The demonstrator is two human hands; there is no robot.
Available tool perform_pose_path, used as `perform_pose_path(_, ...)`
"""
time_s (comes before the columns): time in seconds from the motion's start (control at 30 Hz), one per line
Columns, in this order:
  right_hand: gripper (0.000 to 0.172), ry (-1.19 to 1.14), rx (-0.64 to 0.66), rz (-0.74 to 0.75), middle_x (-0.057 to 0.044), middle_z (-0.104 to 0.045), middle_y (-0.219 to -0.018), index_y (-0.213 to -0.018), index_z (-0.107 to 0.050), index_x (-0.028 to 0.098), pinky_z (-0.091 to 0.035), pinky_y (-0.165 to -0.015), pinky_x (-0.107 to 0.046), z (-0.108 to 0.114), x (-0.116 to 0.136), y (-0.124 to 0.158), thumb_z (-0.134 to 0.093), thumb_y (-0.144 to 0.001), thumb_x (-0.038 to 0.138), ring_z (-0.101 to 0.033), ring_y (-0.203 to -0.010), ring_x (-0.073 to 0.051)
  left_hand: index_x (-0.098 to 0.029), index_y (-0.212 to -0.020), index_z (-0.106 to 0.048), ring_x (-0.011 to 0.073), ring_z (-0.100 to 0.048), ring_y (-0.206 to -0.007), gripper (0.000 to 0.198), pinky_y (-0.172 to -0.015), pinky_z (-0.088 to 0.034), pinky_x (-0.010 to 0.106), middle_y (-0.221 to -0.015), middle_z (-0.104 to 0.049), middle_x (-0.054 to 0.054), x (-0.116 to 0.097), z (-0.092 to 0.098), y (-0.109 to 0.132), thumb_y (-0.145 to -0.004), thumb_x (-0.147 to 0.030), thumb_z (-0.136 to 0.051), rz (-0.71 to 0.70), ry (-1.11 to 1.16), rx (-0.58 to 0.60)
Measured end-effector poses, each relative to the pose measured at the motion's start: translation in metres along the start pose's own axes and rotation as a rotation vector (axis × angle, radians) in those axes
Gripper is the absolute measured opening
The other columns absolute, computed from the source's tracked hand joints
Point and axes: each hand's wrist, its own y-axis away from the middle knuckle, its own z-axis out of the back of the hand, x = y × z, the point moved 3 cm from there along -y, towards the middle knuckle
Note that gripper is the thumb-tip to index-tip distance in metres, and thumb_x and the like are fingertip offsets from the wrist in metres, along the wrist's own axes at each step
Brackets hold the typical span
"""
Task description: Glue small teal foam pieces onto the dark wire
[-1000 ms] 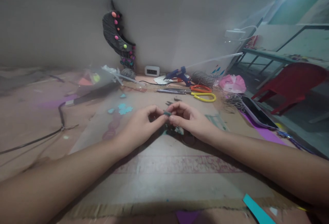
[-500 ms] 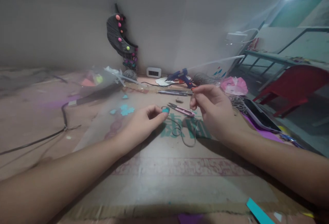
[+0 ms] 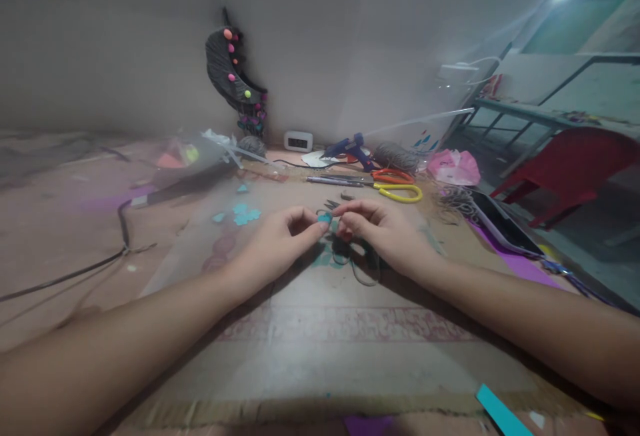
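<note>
Between thumb and index finger, my left hand (image 3: 295, 229) pinches a small teal piece (image 3: 325, 217). My right hand (image 3: 373, 226) is closed right beside it, fingertips at the piece's right edge; what it holds, if anything, is too small to tell. A thin grey cord (image 3: 364, 281) trails in loops on the mat under my right hand. The tips of small snips (image 3: 330, 205) show just behind the fingers, their handle hidden by my right hand. Teal flower-shaped cutouts (image 3: 246, 215) lie on the mat to the left.
Scissors (image 3: 400, 191) with red and yellow handles, a blue glue gun (image 3: 353, 149), a white clock (image 3: 299, 141) and grey yarn (image 3: 395, 156) lie at the back. A phone (image 3: 505, 226) is at right. A teal strip (image 3: 503, 413) lies at the front edge.
My right hand has moved left and slightly down, from near the scissors to the teal piece, uncovering the scissors' handles and covering the snips' handle. My left hand has barely moved.
</note>
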Motion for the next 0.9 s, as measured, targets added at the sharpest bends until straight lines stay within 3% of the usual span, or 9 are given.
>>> perform_pose_path(0.27, 0.02, -0.142, -0.001, -0.067, 0.001, -0.065, -0.067, -0.087, -0.068, 0.017, -0.048, -0.057, -0.024, -0.0049, -0.0116, -0.0006, -0.072, -0.077, 0.035, -0.059, -0.06, -0.01, -0.017, -0.079, -0.061, 0.016, -0.056, -0.074, 0.026, -0.068, -0.044, 0.029, -0.077, -0.063, 0.002, 0.0023, 0.0013, -0.0003, -0.087, -0.042, -0.058, 0.013, -0.004, -0.011)
perform_pose_path(0.6, 0.023, -0.17, 0.036, -0.058, 0.002, -0.064, -0.064, -0.08, -0.064, 0.017, -0.046, -0.055, -0.023, -0.0092, -0.0065, 0.0004, -0.074, -0.075, 0.037, -0.058, -0.057, -0.009, -0.018, -0.08, -0.061, 0.0165, -0.06, -0.077, 0.02, -0.072, -0.047, 0.03, -0.081, -0.065, 0.002, -0.0015, -0.0017, 0.0017, -0.085, -0.037, -0.061, 0.01, -0.016, 0.04)
perform_pose_path(0.67, 0.023, -0.17, 0.032, -0.058, 0.002, -0.064, -0.065, -0.08, -0.063, 0.018, -0.047, -0.056, -0.023, -0.0083, -0.005, 0.0012, -0.074, -0.076, 0.037, -0.058, -0.057, -0.009, -0.018, -0.091, -0.059, 0.0167, -0.06, -0.08, 0.019, -0.073, -0.047, 0.03, -0.086, -0.065, 0.002, 0.0006, -0.0005, 0.0014, -0.083, -0.035, -0.064, -0.004, -0.04, -0.015)
perform_pose_path(0.8, 0.023, -0.151, 0.027, -0.072, 0.001, -0.064, -0.065, -0.079, -0.061, 0.018, -0.048, -0.058, -0.024, -0.008, -0.0036, 0.0021, -0.073, -0.076, 0.037, -0.057, -0.057, -0.009, -0.022, -0.123, -0.053, 0.0197, -0.062, -0.1, 0.038, -0.085, -0.049, 0.035, -0.114, -0.065, 0.008, 0.0028, 0.0005, -0.0009, -0.086, -0.029, -0.059, -0.039, -0.021, -0.058)
perform_pose_path(0.9, 0.023, -0.129, 0.053, -0.052, 0.001, -0.064, -0.065, -0.078, -0.061, 0.018, -0.049, -0.06, -0.025, -0.0094, -0.0032, 0.0021, -0.073, -0.076, 0.037, -0.058, -0.059, -0.01, -0.021, -0.099, -0.066, 0.0238, -0.055, -0.121, 0.016, -0.104, -0.041, 0.041, -0.135, -0.059, 0.01, -0.0003, -0.0001, -0.0028, -0.088, -0.03, -0.057, -0.115, -0.036, -0.008)
